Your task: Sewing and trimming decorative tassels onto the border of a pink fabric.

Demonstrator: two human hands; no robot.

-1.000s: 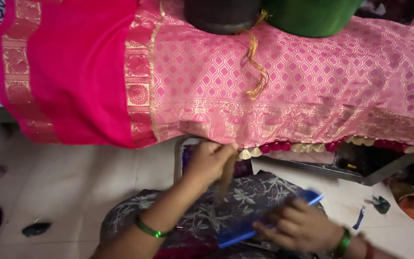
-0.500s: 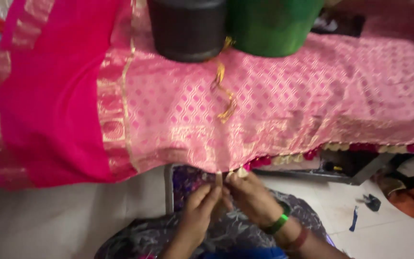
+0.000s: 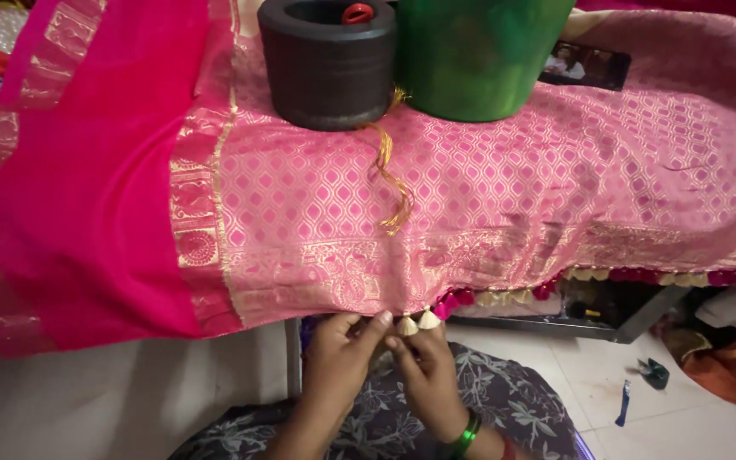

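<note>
Both hands sit together at the hem of the pink cloth point(image 3: 487, 196). Left hand point(image 3: 334, 362) pinches the cloth edge; right hand point(image 3: 426, 375) pinches at the cream tassels point(image 3: 417, 322), fingers closed. To the right, the hem already carries a row of cream and red tassels point(image 3: 555, 290); left of the hands the edge is bare, so roughly half looks undone. Further up, a black pot point(image 3: 327, 64) and green bucket point(image 3: 479, 55) stand on the cloth, gold thread point(image 3: 389, 183) trailing down.

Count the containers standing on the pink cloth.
2. A black cylindrical container stands left on the pink cloth; a green bucket stands beside it, right. The frame's top edge may hide others.
</note>
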